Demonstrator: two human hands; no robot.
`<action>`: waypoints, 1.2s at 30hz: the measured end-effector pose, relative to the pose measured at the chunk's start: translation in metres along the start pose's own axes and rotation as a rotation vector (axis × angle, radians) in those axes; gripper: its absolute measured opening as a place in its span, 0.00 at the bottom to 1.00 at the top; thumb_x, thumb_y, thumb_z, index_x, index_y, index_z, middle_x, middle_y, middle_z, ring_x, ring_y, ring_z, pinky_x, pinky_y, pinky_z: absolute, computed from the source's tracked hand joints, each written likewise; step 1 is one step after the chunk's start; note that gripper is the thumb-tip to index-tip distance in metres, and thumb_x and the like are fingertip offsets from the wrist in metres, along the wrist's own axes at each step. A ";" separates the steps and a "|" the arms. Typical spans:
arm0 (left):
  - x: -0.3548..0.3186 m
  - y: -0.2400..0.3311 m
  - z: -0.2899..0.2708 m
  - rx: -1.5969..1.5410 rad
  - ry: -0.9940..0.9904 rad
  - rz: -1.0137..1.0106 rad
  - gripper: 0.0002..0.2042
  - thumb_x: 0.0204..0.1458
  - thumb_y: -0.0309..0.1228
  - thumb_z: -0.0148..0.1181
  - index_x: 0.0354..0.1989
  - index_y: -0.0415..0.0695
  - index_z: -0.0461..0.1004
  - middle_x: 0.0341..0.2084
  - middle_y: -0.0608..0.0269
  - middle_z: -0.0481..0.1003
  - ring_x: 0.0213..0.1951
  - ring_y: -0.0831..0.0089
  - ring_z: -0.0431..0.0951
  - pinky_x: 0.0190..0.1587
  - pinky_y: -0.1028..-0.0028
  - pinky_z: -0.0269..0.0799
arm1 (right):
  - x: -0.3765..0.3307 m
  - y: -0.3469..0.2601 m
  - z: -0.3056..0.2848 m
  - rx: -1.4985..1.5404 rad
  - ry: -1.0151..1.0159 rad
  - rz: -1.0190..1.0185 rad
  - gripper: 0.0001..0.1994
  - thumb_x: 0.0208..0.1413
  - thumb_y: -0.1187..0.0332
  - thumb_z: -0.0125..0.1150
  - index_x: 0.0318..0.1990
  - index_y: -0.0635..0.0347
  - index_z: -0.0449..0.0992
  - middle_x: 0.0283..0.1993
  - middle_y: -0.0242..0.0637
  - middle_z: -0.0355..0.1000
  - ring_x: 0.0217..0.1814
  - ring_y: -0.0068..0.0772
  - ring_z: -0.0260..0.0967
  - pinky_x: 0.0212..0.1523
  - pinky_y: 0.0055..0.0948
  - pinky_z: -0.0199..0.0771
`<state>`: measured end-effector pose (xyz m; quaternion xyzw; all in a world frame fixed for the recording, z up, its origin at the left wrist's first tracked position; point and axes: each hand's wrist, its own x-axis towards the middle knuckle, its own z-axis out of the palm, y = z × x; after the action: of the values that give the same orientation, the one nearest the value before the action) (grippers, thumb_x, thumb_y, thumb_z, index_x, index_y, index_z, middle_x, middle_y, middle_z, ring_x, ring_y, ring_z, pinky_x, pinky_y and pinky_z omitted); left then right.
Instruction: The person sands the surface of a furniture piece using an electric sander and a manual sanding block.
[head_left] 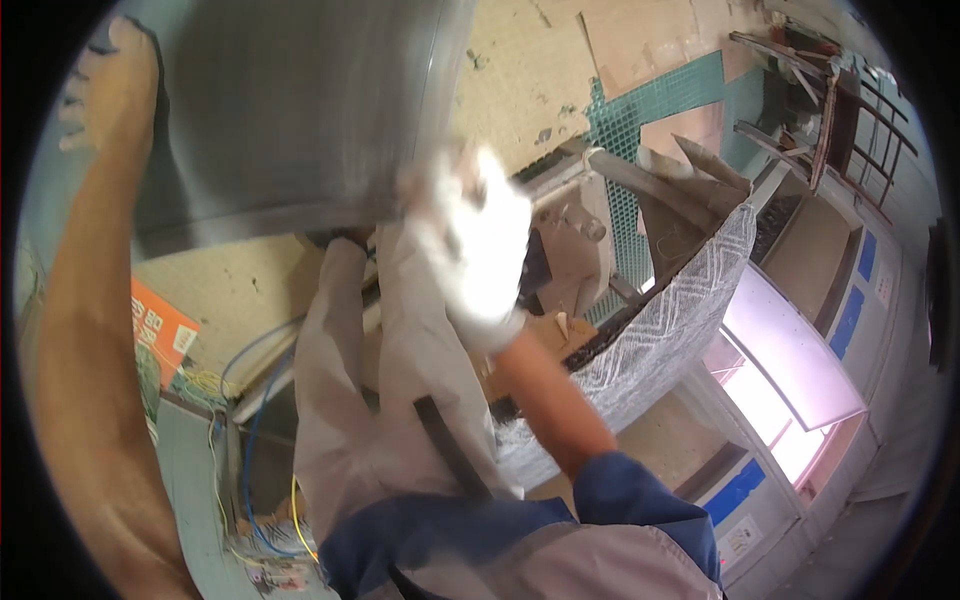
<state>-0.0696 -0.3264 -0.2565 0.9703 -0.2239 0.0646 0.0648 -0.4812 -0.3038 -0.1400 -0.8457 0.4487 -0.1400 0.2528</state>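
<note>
A large smooth dark grey panel [300, 100] stretches across the upper left of the head view. Bare, with its fingers spread, my left hand [112, 90] lies at the panel's left edge, over a pale teal surface. My right hand [475, 230] wears a white glove and is at the panel's lower right corner. Motion and glare smear its fingers, so I cannot see whether it grips anything. Below the panel are my legs in light grey trousers [400, 330].
An orange printed sheet or package [165, 318] lies left, near a blue hose [250, 455]. Right of my legs, a grey patterned fabric [665, 325] drapes along an edge. Dark frames [830, 125] stand far right; an open window [780, 380] is lower right.
</note>
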 end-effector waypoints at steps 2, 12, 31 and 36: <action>-0.007 0.010 -0.012 -0.214 0.188 -0.003 0.41 0.64 0.63 0.39 0.76 0.46 0.60 0.78 0.44 0.53 0.78 0.39 0.47 0.75 0.32 0.32 | -0.011 0.007 0.011 0.177 0.120 -0.006 0.24 0.46 0.75 0.70 0.55 0.56 0.79 0.36 0.46 0.73 0.32 0.48 0.75 0.33 0.36 0.77; -0.004 0.008 -0.024 -0.194 0.103 -0.032 0.42 0.63 0.62 0.38 0.78 0.44 0.57 0.79 0.44 0.51 0.79 0.40 0.46 0.77 0.35 0.30 | -0.033 -0.022 0.007 0.158 -0.034 0.266 0.31 0.42 0.75 0.76 0.59 0.66 0.76 0.49 0.55 0.76 0.46 0.59 0.78 0.46 0.43 0.81; 0.007 0.012 -0.037 -0.094 0.049 -0.035 0.40 0.65 0.61 0.36 0.78 0.44 0.57 0.79 0.46 0.52 0.77 0.42 0.51 0.76 0.38 0.39 | 0.028 -0.004 -0.004 0.347 0.087 0.430 0.37 0.53 0.69 0.72 0.73 0.51 0.68 0.70 0.49 0.67 0.64 0.59 0.68 0.65 0.44 0.70; 0.000 0.010 -0.038 -0.061 0.005 -0.070 0.39 0.68 0.63 0.36 0.78 0.47 0.57 0.79 0.48 0.52 0.78 0.44 0.51 0.76 0.40 0.41 | -0.062 -0.018 0.013 0.408 0.071 0.428 0.34 0.48 0.68 0.76 0.66 0.50 0.75 0.68 0.52 0.67 0.62 0.56 0.73 0.62 0.44 0.76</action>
<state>-0.0775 -0.3294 -0.2181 0.9749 -0.1916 0.0579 0.0972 -0.4973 -0.2402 -0.1416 -0.6584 0.5878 -0.2001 0.4254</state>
